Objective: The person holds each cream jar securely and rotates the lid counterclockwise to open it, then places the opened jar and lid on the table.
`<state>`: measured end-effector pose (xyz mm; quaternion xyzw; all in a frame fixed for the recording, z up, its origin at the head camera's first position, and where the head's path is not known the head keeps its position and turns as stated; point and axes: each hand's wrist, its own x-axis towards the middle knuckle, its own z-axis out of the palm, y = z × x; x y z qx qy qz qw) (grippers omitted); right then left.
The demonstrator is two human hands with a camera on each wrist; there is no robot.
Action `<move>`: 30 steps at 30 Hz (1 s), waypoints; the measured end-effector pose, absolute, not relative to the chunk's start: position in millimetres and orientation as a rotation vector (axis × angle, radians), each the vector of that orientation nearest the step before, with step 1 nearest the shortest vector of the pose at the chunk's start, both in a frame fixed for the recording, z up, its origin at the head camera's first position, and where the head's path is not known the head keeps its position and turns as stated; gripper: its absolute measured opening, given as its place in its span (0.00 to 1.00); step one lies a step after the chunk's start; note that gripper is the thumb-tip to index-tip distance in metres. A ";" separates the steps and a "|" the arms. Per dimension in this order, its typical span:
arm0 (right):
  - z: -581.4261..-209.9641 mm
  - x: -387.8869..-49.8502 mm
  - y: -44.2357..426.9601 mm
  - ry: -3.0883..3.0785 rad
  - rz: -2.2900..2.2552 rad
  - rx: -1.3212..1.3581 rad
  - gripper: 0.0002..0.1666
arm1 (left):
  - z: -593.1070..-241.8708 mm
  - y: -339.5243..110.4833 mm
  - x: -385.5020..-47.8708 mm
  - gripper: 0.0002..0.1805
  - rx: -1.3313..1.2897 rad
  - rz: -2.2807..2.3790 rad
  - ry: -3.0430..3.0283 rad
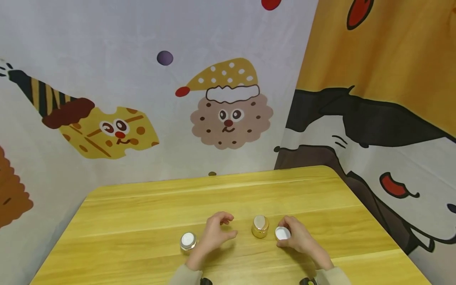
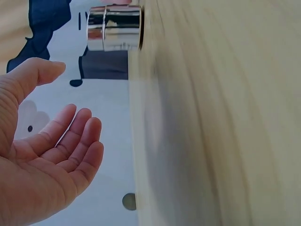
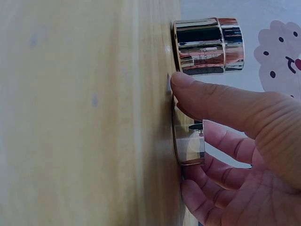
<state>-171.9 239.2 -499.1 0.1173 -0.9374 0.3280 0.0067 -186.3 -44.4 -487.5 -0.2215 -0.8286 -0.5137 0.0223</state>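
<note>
My right hand (image 1: 301,237) grips a small gold lid (image 1: 283,233) between thumb and fingers; its white inside faces up and its rim is at the table. In the right wrist view the lid (image 3: 189,143) shows a shiny gold side. Just left of it stands a closed shiny gold jar (image 1: 260,227), with small dark print visible on its side (image 3: 202,52). My left hand (image 1: 213,234) hovers over the table with fingers loosely bent, holding nothing. Left of that hand stands a second gold jar (image 1: 188,242) with a white top.
The yellow wood-grain table (image 1: 142,213) has rounded far corners. Behind it hangs a pale cloth (image 1: 124,71) printed with cartoon faces, and an orange, black and white one (image 1: 374,130) hangs at the right.
</note>
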 end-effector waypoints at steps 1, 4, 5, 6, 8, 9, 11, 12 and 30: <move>-499.0 -172.0 239.1 -2.932 1.026 0.366 0.28 | -487.9 -41.9 -187.2 0.19 -0.686 -1.596 -2.568; -499.2 -172.4 238.8 -2.930 1.026 0.366 0.28 | -489.0 -35.8 -190.0 0.19 -0.688 -1.600 -2.574; -499.3 -172.4 238.8 -2.930 1.029 0.368 0.28 | -489.4 -33.9 -191.0 0.18 -0.692 -1.606 -2.572; -499.3 -172.5 238.8 -2.930 1.032 0.370 0.28 | -489.8 -32.1 -191.9 0.18 -0.699 -1.609 -2.571; -499.6 -172.6 238.9 -2.929 1.037 0.373 0.28 | -490.6 -28.7 -193.6 0.19 -0.715 -1.615 -2.571; -499.9 -172.8 238.9 -2.929 1.037 0.372 0.28 | -491.0 -27.0 -194.5 0.19 -0.720 -1.621 -2.571; -500.5 -173.0 239.1 -2.929 1.036 0.373 0.28 | -491.2 -23.2 -196.0 0.20 -0.723 -1.636 -2.580; -500.6 -172.9 239.2 -2.929 1.036 0.372 0.28 | -491.5 -21.2 -196.8 0.20 -0.721 -1.646 -2.586; -499.4 -172.2 239.4 -2.931 1.029 0.381 0.28 | -493.8 13.6 -201.6 0.24 -0.770 -1.618 -2.701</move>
